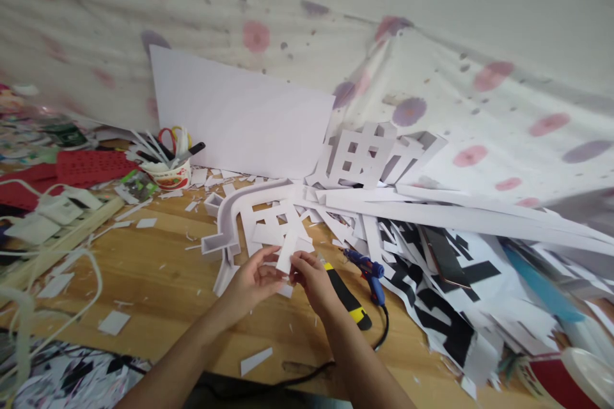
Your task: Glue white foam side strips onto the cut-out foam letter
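Between my two hands is a small white strip (287,252) of foam board or card, held tilted above the table. My left hand (259,275) pinches its left side with thumb and fingers. On the right edge, my right hand (311,276) grips the same strip with curled fingers. Just beyond the hands lies a flat white cut-out character (249,220) with square openings. A curved white walled piece (228,211) stands along its left side. To the right of my right hand are a yellow-and-black utility knife (348,300) and a blue hot glue gun (368,271).
A tub (170,177) with scissors and tools stands at the back left, before a white board (240,115). White built-up characters (359,156) lean at the back. Printed sheets, a phone (444,259) and long white strips (455,214) cover the right. Power strip cables lie left.
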`<state>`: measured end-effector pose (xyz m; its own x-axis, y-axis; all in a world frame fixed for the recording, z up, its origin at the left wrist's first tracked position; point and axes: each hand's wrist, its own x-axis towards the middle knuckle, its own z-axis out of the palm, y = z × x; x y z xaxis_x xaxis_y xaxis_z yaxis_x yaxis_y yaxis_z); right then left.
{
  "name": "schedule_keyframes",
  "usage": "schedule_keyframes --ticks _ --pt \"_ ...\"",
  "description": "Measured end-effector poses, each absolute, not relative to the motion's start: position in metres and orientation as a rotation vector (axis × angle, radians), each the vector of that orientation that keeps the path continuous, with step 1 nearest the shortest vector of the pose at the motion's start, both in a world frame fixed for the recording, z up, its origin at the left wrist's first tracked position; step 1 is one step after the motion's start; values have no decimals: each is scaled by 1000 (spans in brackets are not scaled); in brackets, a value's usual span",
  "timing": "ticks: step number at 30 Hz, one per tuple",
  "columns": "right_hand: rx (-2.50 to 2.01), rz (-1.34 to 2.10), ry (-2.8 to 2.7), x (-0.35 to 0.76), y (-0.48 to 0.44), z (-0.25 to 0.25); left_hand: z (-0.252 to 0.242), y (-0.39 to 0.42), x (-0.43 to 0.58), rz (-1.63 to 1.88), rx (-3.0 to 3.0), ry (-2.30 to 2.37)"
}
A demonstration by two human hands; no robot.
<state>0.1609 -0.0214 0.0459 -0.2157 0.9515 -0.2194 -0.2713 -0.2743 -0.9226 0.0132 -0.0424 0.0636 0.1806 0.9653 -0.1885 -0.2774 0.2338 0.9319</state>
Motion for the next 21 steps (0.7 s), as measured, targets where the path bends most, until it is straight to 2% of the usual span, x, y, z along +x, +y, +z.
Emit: schedule_keyframes --ticks 5,7,9,12,14,17,21 --pt "-1085 1814 -1097 158 -21 47 62 -38 21 994 831 1053" --pt "-1172 1729 -1294 162 -17 46 60 -35 24 980 823 1058" --pt "-1386 1415 -1545 174 -14 46 58 -33 25 1040 735 1063" --pt "-1735 614 -1864 203 -16 40 58 -30 24 1118 512 987" --pt "-1830 285 -2000 223 -23 33 61 -27 23 1105 352 902" --pt "-1968 162 -2077 245 -37 19 67 -25 23 1080 109 821" --pt "-2035 221 -2022 254 -47 7 74 -24 28 1063 -95 753"
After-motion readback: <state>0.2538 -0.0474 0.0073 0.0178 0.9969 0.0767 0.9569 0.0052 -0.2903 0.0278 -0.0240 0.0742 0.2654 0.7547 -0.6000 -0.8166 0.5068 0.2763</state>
